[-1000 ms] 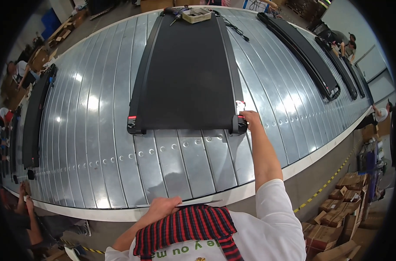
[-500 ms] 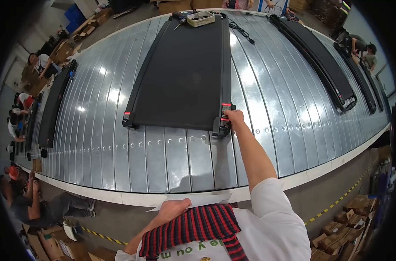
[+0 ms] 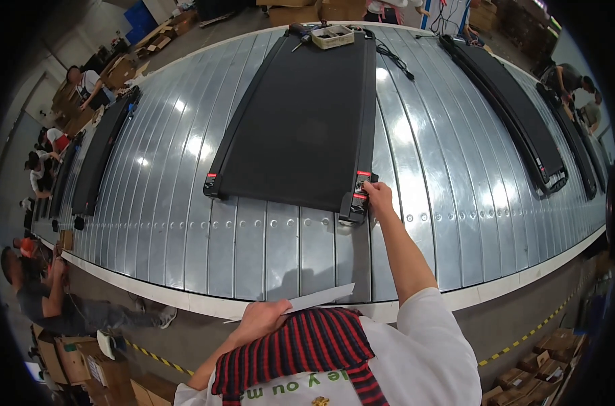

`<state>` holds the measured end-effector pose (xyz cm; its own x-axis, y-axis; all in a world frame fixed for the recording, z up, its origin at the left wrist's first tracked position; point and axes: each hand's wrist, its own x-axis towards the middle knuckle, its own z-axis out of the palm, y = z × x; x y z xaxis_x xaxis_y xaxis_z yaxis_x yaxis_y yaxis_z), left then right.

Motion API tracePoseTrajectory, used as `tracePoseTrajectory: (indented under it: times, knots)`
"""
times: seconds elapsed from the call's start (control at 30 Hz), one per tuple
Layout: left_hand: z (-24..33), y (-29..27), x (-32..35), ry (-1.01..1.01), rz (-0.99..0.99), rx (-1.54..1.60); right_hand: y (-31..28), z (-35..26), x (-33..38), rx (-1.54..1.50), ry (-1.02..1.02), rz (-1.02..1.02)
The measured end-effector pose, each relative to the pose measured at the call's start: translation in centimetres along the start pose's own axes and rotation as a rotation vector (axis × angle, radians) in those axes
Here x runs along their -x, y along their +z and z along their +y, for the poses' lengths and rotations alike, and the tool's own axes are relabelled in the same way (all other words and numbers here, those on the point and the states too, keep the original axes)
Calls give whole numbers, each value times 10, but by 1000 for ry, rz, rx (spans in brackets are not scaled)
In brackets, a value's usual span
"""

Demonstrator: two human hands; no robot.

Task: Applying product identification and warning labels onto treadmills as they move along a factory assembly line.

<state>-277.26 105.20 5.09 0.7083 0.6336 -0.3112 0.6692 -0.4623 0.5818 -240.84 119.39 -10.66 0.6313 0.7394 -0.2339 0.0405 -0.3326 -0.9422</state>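
While right hand fingertips touch treadmill corner, grip loose, left hand pinches paper sheet.

Right hand reaches far forward, arm straight, fingers curled down; left hand stays close to the chest, fingers pinched.

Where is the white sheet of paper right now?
In the head view, the white sheet of paper is low and centre, held in the left hand near the person's chest, over the near edge of the grey slatted conveyor.
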Motion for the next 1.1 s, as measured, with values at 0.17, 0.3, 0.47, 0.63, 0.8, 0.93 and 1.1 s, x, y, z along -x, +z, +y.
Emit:
tracePoseTrajectory:
  times: [0.17, 0.3, 0.47, 0.63, 0.8, 0.93, 1.1]
  knots:
    - [-12, 2, -1, 30, 7, 11, 12, -20, -11, 103, -66, 203]
    - [-21, -12, 6, -168, 192, 266, 15, -18, -31, 216, -177, 240]
    - [-31, -54, 18, -357, 584, 1055, -31, 20, -70, 291, -246, 204]
    - [-58, -59, 38, -267, 762, 1232, 20, -78, 62, -102, -293, -179]
    - [-78, -78, 40, -30, 647, 1401, 76, -109, 202, -200, -137, -952]
    - [-101, -82, 46, 75, 682, 1425, 103, -136, 252, -203, -209, -910]
    - [-133, -84, 67, 90, 456, 1443, 125, -195, 274, -234, -325, -810]
